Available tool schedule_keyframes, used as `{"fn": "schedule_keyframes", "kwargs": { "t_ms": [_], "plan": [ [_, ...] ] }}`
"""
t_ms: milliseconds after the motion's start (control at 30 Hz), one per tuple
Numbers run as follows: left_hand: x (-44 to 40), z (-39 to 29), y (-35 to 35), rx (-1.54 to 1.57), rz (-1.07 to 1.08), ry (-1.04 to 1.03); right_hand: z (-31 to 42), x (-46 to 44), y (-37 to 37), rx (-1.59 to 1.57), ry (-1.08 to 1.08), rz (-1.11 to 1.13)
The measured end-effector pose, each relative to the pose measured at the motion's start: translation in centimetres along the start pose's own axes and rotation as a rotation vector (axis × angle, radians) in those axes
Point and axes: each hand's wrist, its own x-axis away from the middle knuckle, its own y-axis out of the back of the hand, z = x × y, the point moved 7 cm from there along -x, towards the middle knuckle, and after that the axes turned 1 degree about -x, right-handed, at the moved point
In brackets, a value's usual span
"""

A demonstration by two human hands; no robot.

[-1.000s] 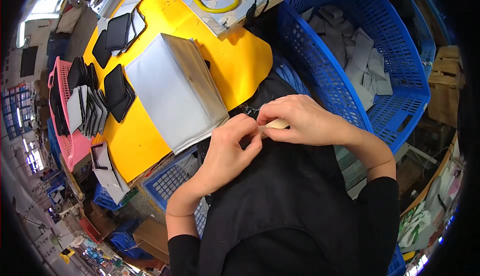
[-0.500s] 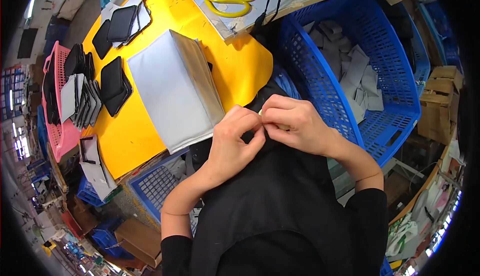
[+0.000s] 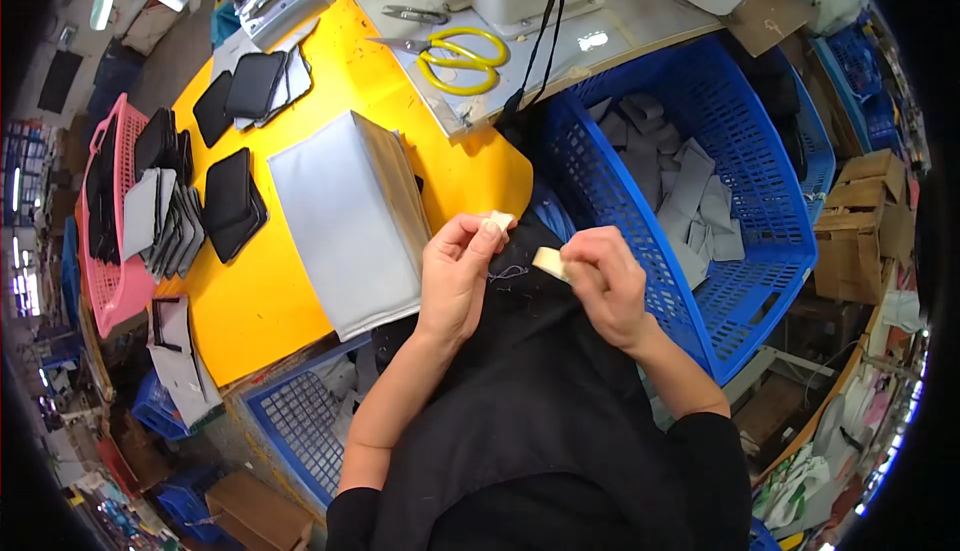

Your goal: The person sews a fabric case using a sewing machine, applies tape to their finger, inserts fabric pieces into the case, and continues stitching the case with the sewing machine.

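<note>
In the head view, my left hand (image 3: 455, 281) pinches a small crumpled cream-coloured piece (image 3: 501, 220) between thumb and fingertips. To the right, my right hand (image 3: 612, 289) is closed around a cream-coloured band (image 3: 549, 262), possibly tape; most of it is hidden by the fingers. The two hands are apart, above the black apron (image 3: 540, 381). Loose pale threads (image 3: 509, 272) lie on the apron between them. Just left of my left hand, a stack of silver-grey material (image 3: 340, 226) stands on the yellow table surface (image 3: 470, 166).
Black pads (image 3: 231, 196) and grey pieces (image 3: 165, 216) lie on the left by a pink basket (image 3: 118, 286). Yellow-handled scissors (image 3: 463, 59) rest on the machine table. A blue basket (image 3: 740, 296) with grey strips (image 3: 690, 186) stands at the right.
My hands were together at the fingertips and have now moved apart, each with a cream-coloured piece. The view has tilted, so the table appears lower.
</note>
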Motion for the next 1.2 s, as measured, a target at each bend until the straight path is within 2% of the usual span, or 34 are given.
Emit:
{"fn": "schedule_keyframes", "kwargs": {
  "t_ms": [100,233,333,400,433,467,600,633,667,700,733,767,800,833,933,967,1000,1033,1067,1100,1133,1167,1200],
  "plan": [
    [-0.2,-0.4,-0.4,-0.077,0.018,-0.027,-4.2,2.9,0.7,-0.398,-0.8,-0.056],
    [0.0,-0.8,-1.6,-0.298,0.067,-0.085,-6.5,6.4,1.1,-0.249,-0.804,-0.001],
    [0.0,-0.8,-2.1,-0.452,-0.036,-0.148,-7.3,9.5,1.2,-0.429,-1.065,0.029],
    [-0.8,-0.5,-2.3,-0.491,0.053,-0.289,-7.9,11.2,3.4,-0.71,-0.915,-0.162],
    [-1.3,-0.2,-2.8,-0.499,0.201,-0.343,-8.9,12.5,6.0,-0.667,-0.934,-0.355],
    [-1.4,0.6,-4.0,-0.512,0.316,-0.314,-8.8,14.1,9.3,-0.643,-0.936,-0.515],
    [-0.3,2.1,-7.7,-0.665,0.527,-0.316,-3.1,22.0,25.2,-0.256,-0.812,-1.053],
    [0.2,2.4,-8.2,-0.732,0.557,-0.318,-0.2,23.9,29.0,-0.089,-0.637,-1.144],
    [0.7,2.5,-8.6,-0.733,0.566,-0.322,2.3,26.3,32.5,0.115,-0.552,-1.32],
    [1.3,2.5,-9.4,-0.732,0.606,-0.337,6.0,28.3,35.6,0.322,-0.578,-1.379],
    [1.9,2.6,-10.2,-0.728,0.641,-0.352,8.9,30.8,38.8,0.553,-0.578,-1.402],
    [2.5,2.7,-10.7,-0.725,0.671,-0.365,12.4,32.6,41.2,1.037,-0.613,-1.304],
    [2.8,2.7,-10.7,-0.722,0.659,-0.363,15.6,34.0,42.7,1.465,-0.614,-1.353],
    [2.9,2.7,-10.6,-0.708,0.666,-0.357,17.6,36.2,44.5,1.431,-0.631,-1.419],
    [2.7,3.3,-10.7,-0.658,0.65,-0.338,20.9,46.1,51.3,1.692,-0.72,-1.443],
    [2.6,4.0,-10.5,-0.558,0.62,-0.238,21.0,51.6,54.5,1.785,-0.769,-1.428],
    [2.8,4.1,-9.6,-0.466,0.555,-0.158,20.2,61.3,60.3,1.997,-0.702,-1.276],
    [3.5,4.5,-9.7,-0.424,0.532,-0.094,19.7,64.1,59.7,2.319,-0.583,-0.576],
    [3.5,4.6,-10.3,-0.394,0.501,-0.059,15.2,78.1,68.4,2.253,-1.331,-0.478],
    [3.4,4.4,-10.7,-0.354,0.526,-0.042,15.7,75.8,66.1,2.161,-1.215,-0.434],
    [3.3,4.2,-10.6,-0.312,0.513,-0.027,15.8,73.5,65.9,2.276,-1.386,-0.491],
    [3.3,4.0,-10.6,-0.258,0.478,-0.109,15.7,69.8,65.6,2.389,-1.587,-0.557],
    [3.8,3.9,-10.8,-0.089,0.51,-0.074,15.9,60.1,60.2,2.132,-1.076,-1.079]
  ]
}}
